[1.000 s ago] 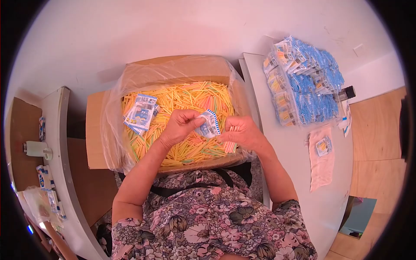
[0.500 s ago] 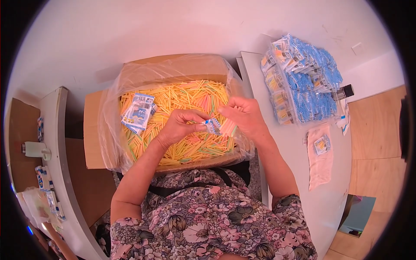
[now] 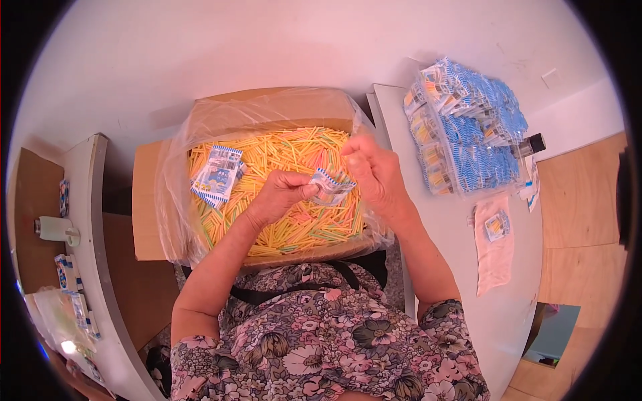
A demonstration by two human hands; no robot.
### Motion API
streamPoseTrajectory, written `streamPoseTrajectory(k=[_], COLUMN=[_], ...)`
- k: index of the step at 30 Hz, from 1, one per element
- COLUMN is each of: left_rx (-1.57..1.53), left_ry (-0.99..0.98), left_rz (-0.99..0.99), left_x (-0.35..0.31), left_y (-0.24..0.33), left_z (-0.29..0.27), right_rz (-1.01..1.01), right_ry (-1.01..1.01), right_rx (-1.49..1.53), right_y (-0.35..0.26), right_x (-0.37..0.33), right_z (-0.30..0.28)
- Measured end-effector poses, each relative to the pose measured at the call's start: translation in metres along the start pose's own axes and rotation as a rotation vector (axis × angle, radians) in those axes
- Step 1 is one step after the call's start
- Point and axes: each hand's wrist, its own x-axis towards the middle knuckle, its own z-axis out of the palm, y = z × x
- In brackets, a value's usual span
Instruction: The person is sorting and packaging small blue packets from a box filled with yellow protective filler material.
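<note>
Hands over a box [image 3: 150, 200] of yellow sticks [image 3: 294, 154]: left hand [image 3: 281, 195] pinches a small packet [image 3: 331, 187]; right hand [image 3: 374, 170], fingers curled, touches its right edge.

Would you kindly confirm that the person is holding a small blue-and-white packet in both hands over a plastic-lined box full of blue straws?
Not quite: the head view shows the straws are yellow and orange, not blue. Otherwise yes: left hand and right hand hold the small blue-and-white packet over the plastic-lined cardboard box.

one box [image 3: 150, 207], two hands [image 3: 284, 197], countless sticks [image 3: 294, 150]
</note>
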Motion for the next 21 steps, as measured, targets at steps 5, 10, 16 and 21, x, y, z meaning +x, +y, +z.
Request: streamPoseTrajectory(k=[5, 10, 16, 21], left_rx=[0.077, 0.181, 0.170, 0.297], left_ry=[0.005, -0.023, -0.015, -0.016], left_rz=[-0.024, -0.008, -0.048, -0.041], left_x=[0.003, 0.004, 0.001, 0.010], left_y=[-0.003, -0.017, -0.012, -0.015], left_z=[-0.001, -0.002, 0.015, 0.031], right_rz=[-0.019, 0.035, -0.098, -0.067], right_ry=[0.071, 0.083, 0.223, 0.259], right_rx=[-0.151, -0.134, 0.090, 0.009], right_y=[0.018, 0.044, 0.056, 0.072], right_x=[-0.027, -0.049, -0.067, -0.085], right_z=[0.004, 0.031, 0.025, 0.012])
